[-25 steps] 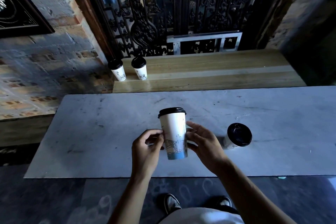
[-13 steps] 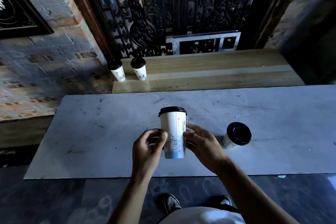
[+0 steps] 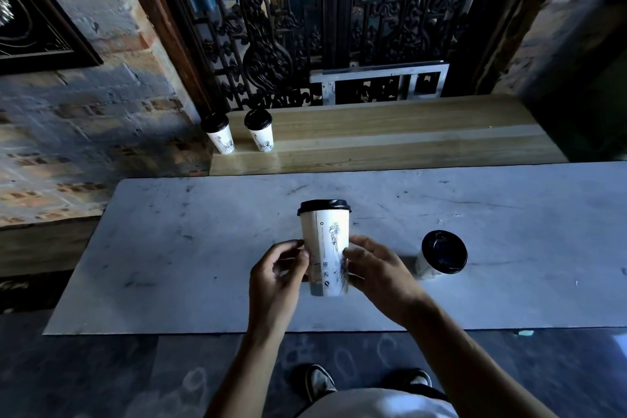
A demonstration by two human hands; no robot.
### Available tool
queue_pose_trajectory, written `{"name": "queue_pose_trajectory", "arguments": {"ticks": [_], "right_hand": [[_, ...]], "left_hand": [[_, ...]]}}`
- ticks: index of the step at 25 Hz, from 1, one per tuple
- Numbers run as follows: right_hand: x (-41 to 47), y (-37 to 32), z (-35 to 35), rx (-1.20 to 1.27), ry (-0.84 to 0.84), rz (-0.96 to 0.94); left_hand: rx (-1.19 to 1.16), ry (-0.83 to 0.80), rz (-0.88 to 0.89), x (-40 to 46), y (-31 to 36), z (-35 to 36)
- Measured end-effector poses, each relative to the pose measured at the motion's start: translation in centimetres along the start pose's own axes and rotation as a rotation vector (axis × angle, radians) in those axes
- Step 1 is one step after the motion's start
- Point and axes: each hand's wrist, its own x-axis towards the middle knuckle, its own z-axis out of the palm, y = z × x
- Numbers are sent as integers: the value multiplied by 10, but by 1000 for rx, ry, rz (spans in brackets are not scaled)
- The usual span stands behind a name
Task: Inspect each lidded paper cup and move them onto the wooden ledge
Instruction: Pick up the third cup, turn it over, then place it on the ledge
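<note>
I hold a tall white paper cup (image 3: pixel 326 241) with a black lid upright above the marble table (image 3: pixel 176 248). My left hand (image 3: pixel 276 276) pinches its lower left side and my right hand (image 3: pixel 375 273) grips its lower right side. The cup's seam and small printed marks face me. A second lidded cup (image 3: pixel 441 256) stands on the table to the right of my right hand. Two more lidded cups (image 3: pixel 220 134) (image 3: pixel 261 131) stand side by side at the left end of the wooden ledge (image 3: pixel 390 139).
A black ornate iron grille (image 3: pixel 322 27) rises behind the ledge, with a metal frame (image 3: pixel 376 78) at its base. Brick wall stands to the left, holding a dark framed picture (image 3: pixel 30 20). My shoes (image 3: pixel 320 382) show on the dark floor below the table's near edge.
The cup has been turned in my fingers: the blue skyline drawing has rotated out of sight and the seam with small printed marks now faces me. Both hands stay on it.
</note>
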Motion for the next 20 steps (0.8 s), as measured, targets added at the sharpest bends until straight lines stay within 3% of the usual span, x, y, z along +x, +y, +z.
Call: {"name": "queue_pose_trajectory", "arguments": {"ticks": [4,11,17,20], "right_hand": [[0,1,2,-38,65,-35],[-2,-5,0,-157,-31,-73],[8,-11,-17,-107,93,-31],[12,-12,-22,-82,76,-48]], "left_hand": [[61,33,-8,2,0,2],[-22,2,-36,1,-4,7],[-52,-32,-46,6,-3,14],[-31,-20,-57,7,-3,19]]}}
